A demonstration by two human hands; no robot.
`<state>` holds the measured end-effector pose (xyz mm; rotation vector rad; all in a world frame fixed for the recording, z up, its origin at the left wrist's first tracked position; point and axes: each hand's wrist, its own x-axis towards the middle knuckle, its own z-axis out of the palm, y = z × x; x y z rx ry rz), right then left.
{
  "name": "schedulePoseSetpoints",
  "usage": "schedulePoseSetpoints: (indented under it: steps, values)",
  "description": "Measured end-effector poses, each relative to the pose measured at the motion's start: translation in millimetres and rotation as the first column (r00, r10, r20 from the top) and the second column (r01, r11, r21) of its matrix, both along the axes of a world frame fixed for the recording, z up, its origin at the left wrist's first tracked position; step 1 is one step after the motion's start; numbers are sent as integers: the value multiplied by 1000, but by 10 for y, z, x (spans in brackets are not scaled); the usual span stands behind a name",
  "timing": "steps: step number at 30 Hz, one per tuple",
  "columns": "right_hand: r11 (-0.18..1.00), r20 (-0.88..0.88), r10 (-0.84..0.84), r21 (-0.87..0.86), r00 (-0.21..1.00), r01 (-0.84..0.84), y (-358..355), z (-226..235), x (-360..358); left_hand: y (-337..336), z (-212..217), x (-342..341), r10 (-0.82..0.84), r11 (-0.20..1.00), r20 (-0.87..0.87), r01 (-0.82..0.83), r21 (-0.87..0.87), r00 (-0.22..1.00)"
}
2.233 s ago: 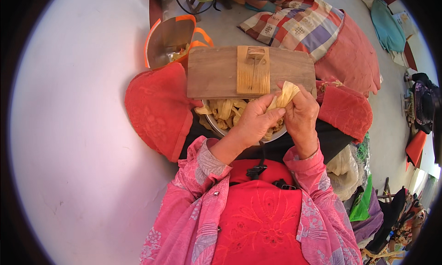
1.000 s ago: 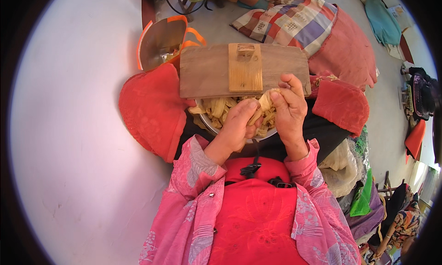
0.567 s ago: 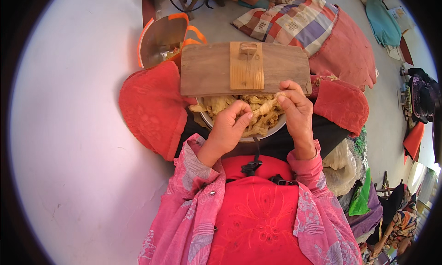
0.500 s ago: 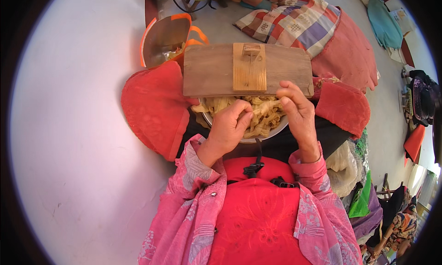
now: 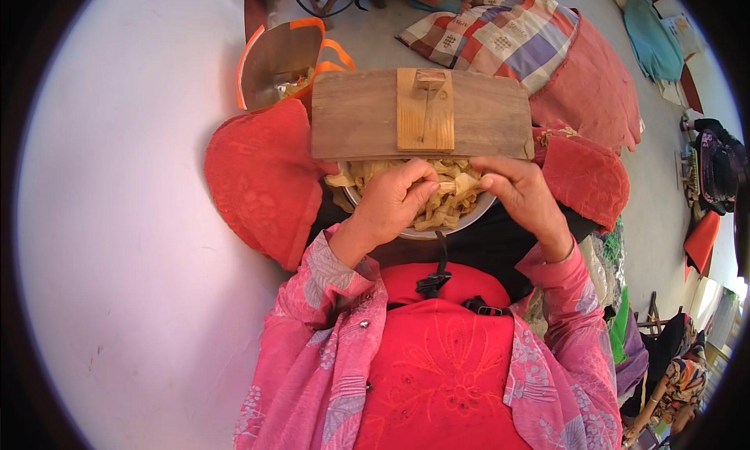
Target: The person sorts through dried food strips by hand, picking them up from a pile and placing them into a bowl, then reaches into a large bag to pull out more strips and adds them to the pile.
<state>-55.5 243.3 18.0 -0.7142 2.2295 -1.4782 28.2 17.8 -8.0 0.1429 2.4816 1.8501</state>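
Over a white-rimmed basin (image 5: 432,234) on my lap, both my hands are raised close together. Pale yellow, husk-like strips (image 5: 442,214) fill the basin. My left hand (image 5: 388,202) pinches one end of a pale strip (image 5: 461,186), thumb against forefinger. At the other end, my right hand (image 5: 525,198) closes its thumb and forefinger on the same strip. Just beyond my fingers a wooden board (image 5: 351,114) lies across the far side of the basin, covering part of it. Fixed on its middle is a lighter wooden piece (image 5: 426,126) with a small block on top.
Red cloth covers (image 5: 262,184) flank the board. Behind it, at left, stands an orange-edged bag (image 5: 281,59) with scraps inside. A checked cloth bundle (image 5: 500,32) lies at the far right. Plastic bags and a person (image 5: 676,387) are at the lower right.
My right hand has turned and come down, its fingers closing on the strip, with the elbow swinging outward to the right. My left hand has shifted slightly; the strip now stretches between both hands.
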Motion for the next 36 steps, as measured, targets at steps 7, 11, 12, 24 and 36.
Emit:
schedulePoseSetpoints:
  steps: [7,11,12,24,36]
  values:
    - [977,688,212,-126,694,-173,-171,-40,-318,-40,-65,-194,-70,950,202,4,313,977]
    - [988,589,154,-116,794,-105,-221,-81,-357,-92,-98,-259,-66,943,256,-24,333,965]
    - [991,529,118,-117,840,-66,-255,-103,-368,-115,-115,-290,-46,943,247,-39,329,968]
    - [982,-97,-152,-127,984,139,-661,-569,-491,-460,-379,-749,172,979,168,-187,81,971]
    - [983,-700,-33,105,713,149,-766,-172,15,38,-203,-254,74,805,383,-282,522,921]
